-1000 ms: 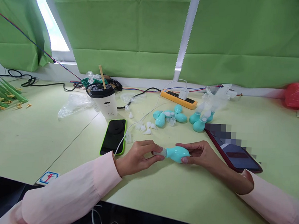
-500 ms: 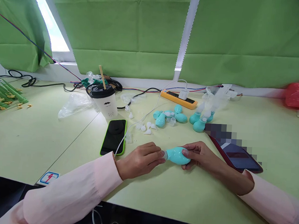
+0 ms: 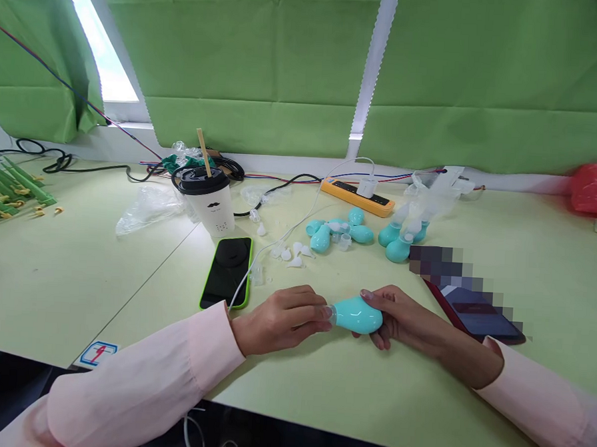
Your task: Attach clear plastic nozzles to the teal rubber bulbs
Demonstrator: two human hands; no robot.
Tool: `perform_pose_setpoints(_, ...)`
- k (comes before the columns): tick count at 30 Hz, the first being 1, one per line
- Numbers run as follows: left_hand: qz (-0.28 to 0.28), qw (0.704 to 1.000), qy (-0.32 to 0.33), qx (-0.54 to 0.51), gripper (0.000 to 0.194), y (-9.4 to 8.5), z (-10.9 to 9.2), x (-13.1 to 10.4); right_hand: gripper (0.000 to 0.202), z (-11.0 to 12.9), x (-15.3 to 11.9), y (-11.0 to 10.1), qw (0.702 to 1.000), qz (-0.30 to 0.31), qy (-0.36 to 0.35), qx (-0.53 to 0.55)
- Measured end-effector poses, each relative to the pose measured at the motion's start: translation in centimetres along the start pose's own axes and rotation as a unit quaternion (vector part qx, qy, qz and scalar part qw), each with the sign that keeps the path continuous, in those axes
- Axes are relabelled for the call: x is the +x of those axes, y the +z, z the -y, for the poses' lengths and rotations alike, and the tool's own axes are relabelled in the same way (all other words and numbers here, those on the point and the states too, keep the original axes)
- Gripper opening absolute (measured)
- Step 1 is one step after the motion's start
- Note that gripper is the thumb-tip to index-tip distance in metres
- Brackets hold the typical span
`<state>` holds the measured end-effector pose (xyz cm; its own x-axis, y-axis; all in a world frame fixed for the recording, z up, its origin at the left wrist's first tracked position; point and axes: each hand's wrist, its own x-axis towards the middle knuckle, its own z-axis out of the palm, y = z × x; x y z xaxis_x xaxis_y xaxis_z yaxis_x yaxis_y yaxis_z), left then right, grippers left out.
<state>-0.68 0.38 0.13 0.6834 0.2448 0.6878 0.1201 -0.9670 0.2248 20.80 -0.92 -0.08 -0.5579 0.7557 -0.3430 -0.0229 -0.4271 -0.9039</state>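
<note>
a shiny blue bulb (image 3: 358, 315), tipped on its side, is near the middle of the front edge of the bench (image 3: 370, 391). the right hand (image 3: 394, 316) has its grip on the fat end, with the thumb on it. the left hand (image 3: 288, 320) has a narrow grip, pinching the clear piece (image 3: 332, 315) at the thin end. a phone (image 3: 227, 273) with a bright green rim lies just past the left hand. more bulbs (image 3: 320, 239) and small white bits (image 3: 295, 263) lie farther from the front edge. a dark tablet (image 3: 481, 312) lies past the right arm. a white cup (image 3: 217, 214) and an orange power strip (image 3: 347, 195) are nearer the back edge.
</note>
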Motion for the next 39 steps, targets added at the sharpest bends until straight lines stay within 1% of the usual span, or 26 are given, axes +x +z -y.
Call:
perform_pose_setpoints(3, 0.007, 0.997, 0.021, 0.069, 0.004, -0.1, -0.3, -0.1, 0.037, 0.1, 0.0, 0.1, 1.0, 0.01, 0.01, 0.019)
perform_pose_setpoints(6, 0.02, 0.988, 0.063, 0.139, 0.005, -0.6, -0.4, -0.3, 0.039, 0.1, -0.1, 0.4, 0.999, 0.008, 0.031, 0.033)
perform_pose_setpoints(8, 0.034, 0.982, 0.089, 0.163, 0.007, -0.8, -0.5, -0.3, 0.039, 0.2, -0.1, 0.7, 0.998, -0.002, 0.05, 0.034)
perform_pose_setpoints(9, 0.04, 0.982, 0.092, 0.159, 0.008, -0.8, -0.6, -0.3, 0.04, 0.2, -0.1, 0.9, 0.998, -0.012, 0.061, 0.033)
perform_pose_setpoints(10, 0.044, 0.986, 0.08, 0.137, 0.008, -0.7, -0.7, -0.2, 0.042, 0.2, -0.1, 1.0, 0.997, -0.023, 0.075, 0.029)
perform_pose_setpoints(11, 0.043, 0.993, 0.05, 0.096, 0.007, -0.6, -0.8, -0.1, 0.044, 0.3, -0.2, 1.1, 0.995, -0.034, 0.088, 0.024)
perform_pose_setpoints(12, 0.034, 0.998, -0.001, 0.043, 0.007, -0.5, -0.8, -0.1, 0.048, 0.3, -0.2, 1.3, 0.994, -0.043, 0.098, 0.017)
perform_pose_setpoints(13, 0.021, 0.997, -0.071, -0.021, 0.007, -0.3, -0.9, 0.1, 0.051, 0.3, -0.2, 1.4, 0.994, -0.048, 0.101, 0.011)
perform_pose_setpoints(14, 0.008, 0.984, -0.154, -0.091, 0.01, -0.1, -1.0, 0.2, 0.052, 0.4, -0.2, 1.6, 0.994, -0.054, 0.095, 0.006)
perform_pose_setpoints(15, -0.003, 0.958, -0.238, -0.162, 0.013, 0.1, -1.0, 0.3, 0.052, 0.4, -0.2, 1.7, 0.995, -0.063, 0.077, 0.002)
perform_pose_setpoints(16, -0.011, 0.921, -0.316, -0.229, 0.017, 0.2, -0.9, 0.5, 0.051, 0.3, -0.2, 1.8, 0.996, -0.075, 0.048, -0.005)
perform_pose_setpoints(17, -0.017, 0.879, -0.377, -0.291, 0.02, 0.2, -0.7, 0.6, 0.048, 0.3, -0.2, 2.0, 0.996, -0.092, 0.012, -0.021)
perform_pose_setpoints(18, -0.019, 0.838, -0.42, -0.347, 0.023, 0.3, -0.6, 0.7, 0.046, 0.2, -0.2, 2.1, 0.992, -0.111, -0.028, -0.051)
perform_pose_setpoints(19, -0.021, 0.803, -0.447, -0.395, 0.025, 0.2, -0.3, 0.8, 0.048, 0.0, -0.3, 2.2, 0.984, -0.131, -0.071, -0.099)
perform_pose_setpoints(20, -0.021, 0.775, -0.463, -0.43, 0.026, 0.2, -0.1, 0.8, 0.051, -0.1, -0.3, 2.2, 0.968, -0.151, -0.115, -0.162)
perform_pose_setpoints(21, -0.018, 0.754, -0.474, -0.455, 0.026, 0.1, 0.1, 0.9, 0.052, -0.3, -0.4, 2.3, 0.945, -0.171, -0.157, -0.229)
perform_pose_setpoints(23, -0.013, 0.724, -0.486, -0.49, 0.025, 0.0, 0.4, 0.8, 0.046, -0.6, -0.4, 2.2, 0.893, -0.208, -0.216, -0.335)
perform_pose_setpoints(24, -0.016, 0.715, -0.485, -0.503, 0.025, 0.0, 0.5, 0.8, 0.042, -0.7, -0.3, 2.2, 0.878, -0.222, -0.223, -0.361)
perform_pose_setpoints(25, -0.022, 0.711, -0.479, -0.514, 0.026, 0.0, 0.5, 0.7, 0.039, -0.7, -0.3, 2.1, 0.874, -0.232, -0.216, -0.369)
perform_pose_setpoints(26, -0.031, 0.713, -0.471, -0.518, 0.027, 0.1, 0.5, 0.7, 0.039, -0.7, -0.3, 2.1, 0.878, -0.235, -0.2, -0.365)
perform_pose_setpoints(27, -0.039, 0.722, -0.459, -0.516, 0.029, 0.1, 0.5, 0.6, 0.042, -0.6, -0.2, 2.0, 0.886, -0.235, -0.183, -0.355)
perform_pose_setpoints(30, -0.042, 0.77, -0.434, -0.466, 0.033, 0.1, 0.3, 0.6, 0.046, -0.4, -0.2, 2.0, 0.905, -0.23, -0.156, -0.322)
perform_pose_setpoints(32, -0.026, 0.794, -0.434, -0.424, 0.032, 0.0, 0.2, 0.6, 0.048, -0.4, -0.3, 2.0, 0.917, -0.218, -0.144, -0.301)
perform_pose_setpoints(35, 0.014, 0.826, -0.427, -0.367, 0.031, -0.4, -0.1, 0.6, 0.047, -0.3, -0.4, 2.1, 0.933, -0.196, -0.12, -0.278)
perform_pose_setpoints(36, 0.025, 0.843, -0.414, -0.342, 0.03, -0.5, -0.1, 0.6, 0.045, -0.3, -0.4, 2.1, 0.935, -0.191, -0.117, -0.277)
perform_pose_setpoints(39, 0.041, 0.903, -0.346, -0.25, 0.027, -0.6, -0.2, 0.5, 0.041, -0.2, -0.4, 2.1, 0.934, -0.181, -0.112, -0.286)
